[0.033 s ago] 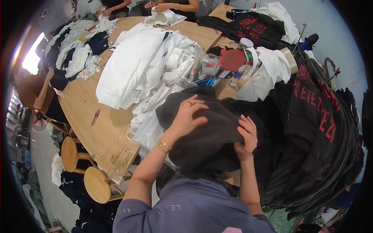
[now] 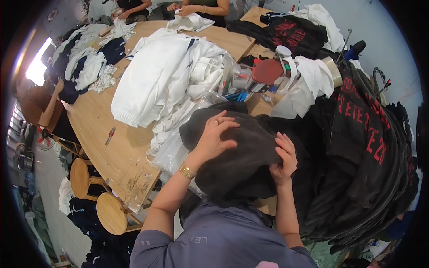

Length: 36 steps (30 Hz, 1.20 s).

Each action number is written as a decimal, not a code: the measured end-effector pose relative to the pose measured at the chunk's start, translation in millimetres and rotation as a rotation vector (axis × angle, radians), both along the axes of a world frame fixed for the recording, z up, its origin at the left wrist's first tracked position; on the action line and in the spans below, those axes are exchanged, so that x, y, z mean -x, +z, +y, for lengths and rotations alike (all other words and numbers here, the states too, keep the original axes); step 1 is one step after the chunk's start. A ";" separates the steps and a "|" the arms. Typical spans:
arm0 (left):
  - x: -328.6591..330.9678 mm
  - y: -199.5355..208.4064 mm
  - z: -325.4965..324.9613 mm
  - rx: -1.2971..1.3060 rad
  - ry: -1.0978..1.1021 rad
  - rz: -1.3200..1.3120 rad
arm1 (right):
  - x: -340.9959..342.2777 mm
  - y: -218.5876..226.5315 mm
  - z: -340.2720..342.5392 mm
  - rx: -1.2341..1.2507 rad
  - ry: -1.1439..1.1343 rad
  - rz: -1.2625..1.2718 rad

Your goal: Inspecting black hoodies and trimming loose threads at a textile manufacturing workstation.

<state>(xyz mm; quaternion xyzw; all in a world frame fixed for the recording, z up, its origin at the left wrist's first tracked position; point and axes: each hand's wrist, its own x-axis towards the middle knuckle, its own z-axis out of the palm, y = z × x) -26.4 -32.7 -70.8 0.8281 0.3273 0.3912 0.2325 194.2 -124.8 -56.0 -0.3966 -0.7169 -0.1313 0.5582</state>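
Almost nothing visibly moved: left grip [image 2: 213,137] stood spread over black garment [image 2: 246,163], seemingly steadying it; right grip [image 2: 285,158] curled alongside, pinch impossible to tell.

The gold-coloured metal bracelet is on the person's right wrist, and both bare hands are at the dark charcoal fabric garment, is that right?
Not quite. The head view shows the gold-coloured metal bracelet on the left wrist, not the right. The left hand and right hand are indeed both at the dark charcoal fabric garment.
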 end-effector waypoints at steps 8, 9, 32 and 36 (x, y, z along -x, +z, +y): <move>20.6 44.2 4.5 -0.101 0.192 0.058 | 28.9 41.9 76.6 -0.166 0.036 0.224; 30.2 52.7 3.4 -0.101 0.307 0.040 | 37.9 51.5 84.8 -0.123 0.003 0.271; -9.6 86.6 -48.9 0.013 -0.145 -0.290 | 49.8 52.7 10.2 0.098 0.237 0.318; 71.5 80.9 -70.5 0.099 0.040 -0.474 | 76.8 105.7 4.1 0.196 0.522 -0.013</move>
